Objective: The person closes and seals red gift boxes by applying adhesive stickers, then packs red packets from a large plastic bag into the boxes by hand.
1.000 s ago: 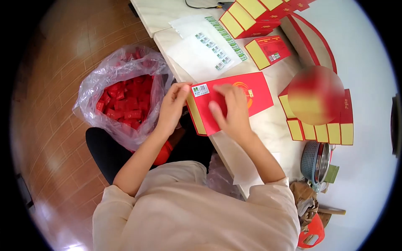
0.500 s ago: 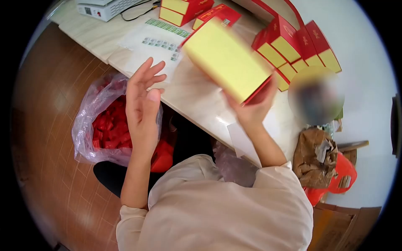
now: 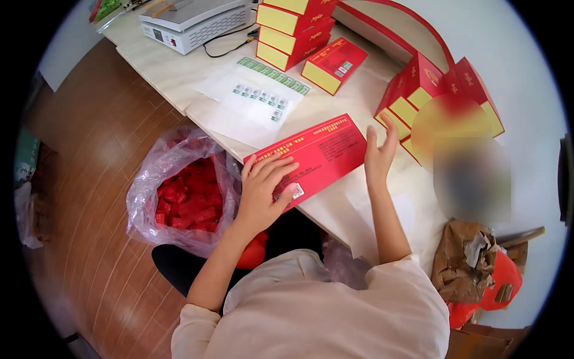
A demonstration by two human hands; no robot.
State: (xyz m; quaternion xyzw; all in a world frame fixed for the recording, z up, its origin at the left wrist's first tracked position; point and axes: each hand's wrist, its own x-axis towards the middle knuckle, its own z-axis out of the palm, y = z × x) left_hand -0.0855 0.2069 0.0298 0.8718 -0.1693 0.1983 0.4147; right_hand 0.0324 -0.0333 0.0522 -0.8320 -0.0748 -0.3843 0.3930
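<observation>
A red box [image 3: 323, 157] with printed text and a small white code label near its lower edge lies on the pale table [image 3: 326, 206]. My left hand [image 3: 265, 190] rests on the box's left end with its fingers spread. Beside the right end, my right hand [image 3: 381, 157] is upright with its fingers apart, holding nothing. Beyond the box lie sheets of small green and white stickers [image 3: 260, 99]. A smaller red and yellow box [image 3: 335, 66] with a label sits behind them.
Stacked red and yellow boxes [image 3: 293, 33] stand at the back, with more boxes [image 3: 412, 96] at the right. A white machine [image 3: 194, 27] is at the far left of the table. A plastic bag of red packets [image 3: 188, 197] is on the left, crumpled brown paper [image 3: 463, 260] at the right.
The box, earlier tilted up in my right hand, now lies flat with its text side up. My left hand has come onto it and my right hand has let go.
</observation>
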